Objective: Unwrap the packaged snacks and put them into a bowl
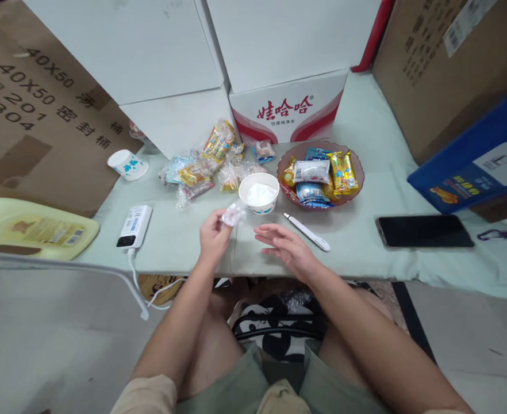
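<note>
My left hand [214,233] is closed on a small crinkled clear plastic wrapper [234,215], in front of the paper cup. My right hand [285,247] is open, its fingers spread and stretched toward the wrapper with nothing in them. Just beyond both hands stands a white paper cup [260,207] with a blue leaf pattern, holding something white. To the right of the cup lies a slim white utility knife [307,232]. Behind it, a pinkish bowl [357,194] is filled with several packaged snacks, some yellow, some blue and one white.
A pile of wrapped snacks [199,169] lies behind the cup, against white cartons [288,109]. On the left are a tipped paper cup [128,165], a corded power bank [135,226] and a yellow jug [33,230]. A phone [423,231] and blue bottle [473,155] are right.
</note>
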### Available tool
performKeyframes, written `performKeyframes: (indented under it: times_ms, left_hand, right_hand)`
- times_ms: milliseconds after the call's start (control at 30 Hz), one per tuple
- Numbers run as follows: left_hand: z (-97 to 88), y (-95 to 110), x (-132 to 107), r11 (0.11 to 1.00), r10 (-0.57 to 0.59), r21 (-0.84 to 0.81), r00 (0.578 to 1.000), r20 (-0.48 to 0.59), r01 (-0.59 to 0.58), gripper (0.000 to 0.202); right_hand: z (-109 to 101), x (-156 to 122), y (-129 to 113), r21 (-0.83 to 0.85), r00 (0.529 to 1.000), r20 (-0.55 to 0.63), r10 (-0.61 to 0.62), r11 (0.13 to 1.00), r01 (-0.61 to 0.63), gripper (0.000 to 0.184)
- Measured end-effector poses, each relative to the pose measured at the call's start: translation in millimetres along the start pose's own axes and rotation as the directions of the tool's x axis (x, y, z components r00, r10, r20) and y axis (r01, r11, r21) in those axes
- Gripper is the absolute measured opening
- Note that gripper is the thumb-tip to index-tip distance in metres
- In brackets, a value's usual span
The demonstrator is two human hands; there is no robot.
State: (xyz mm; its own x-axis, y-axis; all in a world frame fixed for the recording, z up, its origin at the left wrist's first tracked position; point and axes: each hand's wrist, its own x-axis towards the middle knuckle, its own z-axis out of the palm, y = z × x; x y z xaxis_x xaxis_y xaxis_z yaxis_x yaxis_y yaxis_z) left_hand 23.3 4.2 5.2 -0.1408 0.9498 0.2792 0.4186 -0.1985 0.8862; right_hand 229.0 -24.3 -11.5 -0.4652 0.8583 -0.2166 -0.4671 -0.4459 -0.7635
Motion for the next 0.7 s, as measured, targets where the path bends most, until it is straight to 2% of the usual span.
performKeyframes:
  times_ms: [67,100,133,200,300,333,367,433,467,500,567,633,700]
  left_hand:
    - [1.4,16.1,17.2,0.956,0.213,0.234,0.967,-0.140,-0.177,0.011]
    - [5.9,24.6,27.5,0.920,0.272,0.331,0.949,-0.158,-0.209,0.012]
    - [13.0,32.6,38.3,0.896,0.272,0.396,0.954,-0.127,-0.203,0.013]
    - [33.6,44.6,59.6,0.856,0.173,0.486,0.984,0.048,-0.174,0.019]
    - [67.2,50.9,86.0,0.754,-0.018,0.638,0.966,0.259,-0.157,0.022]
    - [75.3,51.1,93.2,0.717,-0.121,0.681,0.937,0.328,-0.146,0.021]
    - [80.9,50.9,99.8,0.690,-0.237,0.709,0.880,0.412,-0.146,0.019]
    - [84.5,50.9,111.5,0.669,-0.410,0.727,0.738,0.536,-0.156,0.017]
    - [83.4,51.1,116.5,0.675,-0.458,0.720,0.675,0.579,-0.160,0.017]
    - [81.3,51.1,120.7,0.685,-0.485,0.712,0.632,0.604,-0.154,0.016]
    - [77.9,49.3,126.0,0.690,-0.520,0.709,0.582,0.626,-0.146,0.012]
    - [79.4,43.9,126.5,0.664,-0.505,0.718,0.584,0.635,-0.208,0.016]
    - [86.6,35.9,123.3,0.622,-0.442,0.724,0.630,0.639,-0.299,0.021]
  right_hand:
    - [-2.5,0.8,-2.5,-0.041,0.999,-0.039,-0.020,0.999,0.019,0.028]
    - [-3.2,2.1,-3.1,-0.055,0.998,-0.052,-0.029,0.998,0.026,0.025]
    - [-3.4,3.8,-3.3,-0.063,0.997,-0.063,-0.034,0.998,0.030,0.024]
    - [-3.2,8.0,-2.6,-0.069,0.997,-0.077,-0.030,0.997,0.025,0.024]
    - [-2.8,13.9,-1.3,-0.089,0.997,-0.076,-0.024,0.996,0.017,0.024]
    - [-3.0,15.2,-1.2,-0.098,0.997,-0.073,-0.024,0.995,0.017,0.024]
    - [-3.3,16.1,-1.4,-0.104,0.997,-0.069,-0.024,0.994,0.017,0.024]
    - [-4.0,17.3,-2.3,-0.103,0.998,-0.061,-0.021,0.995,0.014,0.024]
    - [-4.1,17.6,-2.9,-0.097,0.998,-0.056,-0.015,0.995,0.009,0.024]
    - [-4.1,17.9,-3.4,-0.089,0.999,-0.051,-0.009,0.996,0.004,0.024]
    - [-3.5,18.7,-3.8,-0.074,0.999,-0.041,0.001,0.997,-0.004,0.024]
    - [-2.7,19.4,-3.3,-0.077,0.999,-0.035,0.006,0.997,-0.009,0.024]
    - [-2.2,19.9,-2.4,-0.092,0.999,-0.038,0.009,0.996,-0.013,0.023]
